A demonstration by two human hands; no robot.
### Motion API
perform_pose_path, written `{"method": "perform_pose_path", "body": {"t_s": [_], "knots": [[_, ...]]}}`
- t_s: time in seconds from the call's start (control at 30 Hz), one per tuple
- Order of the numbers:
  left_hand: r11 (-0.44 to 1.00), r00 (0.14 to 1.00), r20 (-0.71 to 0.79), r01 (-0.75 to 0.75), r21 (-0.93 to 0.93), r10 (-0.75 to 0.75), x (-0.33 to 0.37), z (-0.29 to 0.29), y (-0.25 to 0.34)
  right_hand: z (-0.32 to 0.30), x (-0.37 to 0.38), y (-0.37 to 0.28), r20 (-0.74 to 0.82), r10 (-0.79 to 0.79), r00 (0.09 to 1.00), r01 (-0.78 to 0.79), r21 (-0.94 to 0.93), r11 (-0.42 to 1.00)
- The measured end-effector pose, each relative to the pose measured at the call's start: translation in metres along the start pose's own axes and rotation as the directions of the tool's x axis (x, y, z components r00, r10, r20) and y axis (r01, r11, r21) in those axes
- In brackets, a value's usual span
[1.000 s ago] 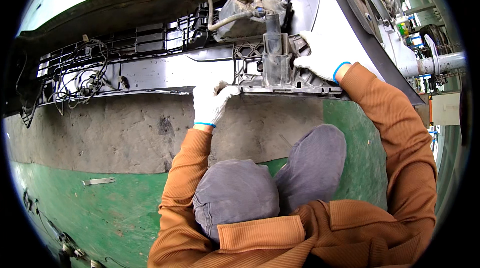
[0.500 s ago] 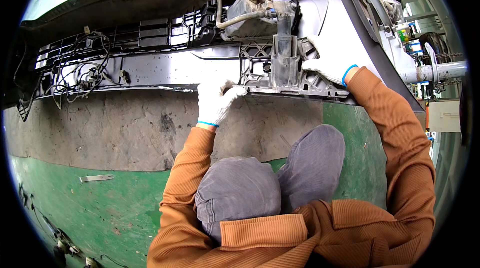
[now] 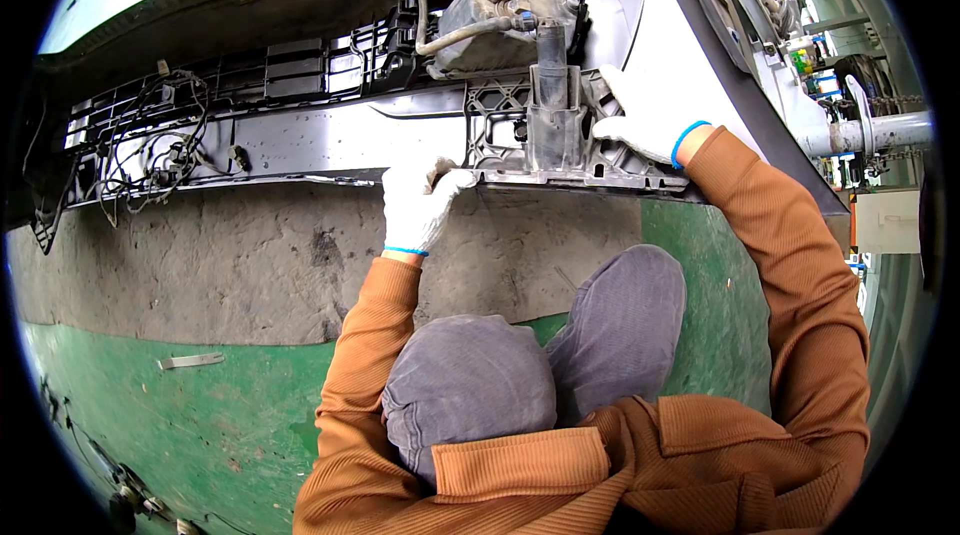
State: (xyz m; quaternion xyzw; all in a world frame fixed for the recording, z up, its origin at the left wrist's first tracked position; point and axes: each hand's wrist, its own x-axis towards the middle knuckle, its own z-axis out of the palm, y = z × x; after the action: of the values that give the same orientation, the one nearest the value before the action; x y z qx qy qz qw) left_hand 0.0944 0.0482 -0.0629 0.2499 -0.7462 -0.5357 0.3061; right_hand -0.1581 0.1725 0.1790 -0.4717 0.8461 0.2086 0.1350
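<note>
A car bumper point(image 3: 300, 140) lies in front of me, its inner side showing. My left hand point(image 3: 412, 210), in a white glove with a blue cuff, is closed on its near edge. To the right of it a grey latticed bracket point(image 3: 492, 125) is set along the bumper, with a dark upright tube point(image 3: 552, 85) in its middle. My right hand point(image 3: 645, 125), gloved the same way, rests against the bracket's right part, thumb and fingers spread apart. Some of its fingertips are hidden. Behind the bracket sits a dirty fluid reservoir point(image 3: 490, 40) with a hose point(image 3: 422, 5).
Tangled wiring point(image 3: 165, 150) and a black grille point(image 3: 295, 70) lie at the bumper's left. Under its near side is a worn grey mat point(image 3: 250, 270) on the green floor point(image 3: 250, 405). A flat light strip point(image 3: 190, 361) lies there. At the right stands a metal pipe point(image 3: 895, 133).
The view has shifted slightly, so the bumper, bracket and both hands appear a little further left. Both hands keep their places on the parts.
</note>
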Motion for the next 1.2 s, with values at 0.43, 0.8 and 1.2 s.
{"method": "perform_pose_path", "body": {"t_s": [0.43, 0.8, 1.2], "knots": [[0.993, 0.998, -0.030, -0.045, 0.110, 0.049, 0.000, 0.006, -0.003, -0.040, -0.105, -0.007, -0.141, -0.084, 0.986, 0.074, -0.069, 0.995], [0.994, 1.000, -0.010, -0.001, 0.106, 0.002, 0.000, 0.008, 0.002, -0.008, -0.120, -0.006, -0.184, 0.035, 0.982, -0.032, 0.022, 0.999], [0.995, 0.997, -0.066, -0.038, 0.097, 0.044, 0.001, 0.011, 0.003, 0.006, -0.117, -0.004, -0.331, -0.028, 0.943, 0.011, -0.055, 0.998]]}}
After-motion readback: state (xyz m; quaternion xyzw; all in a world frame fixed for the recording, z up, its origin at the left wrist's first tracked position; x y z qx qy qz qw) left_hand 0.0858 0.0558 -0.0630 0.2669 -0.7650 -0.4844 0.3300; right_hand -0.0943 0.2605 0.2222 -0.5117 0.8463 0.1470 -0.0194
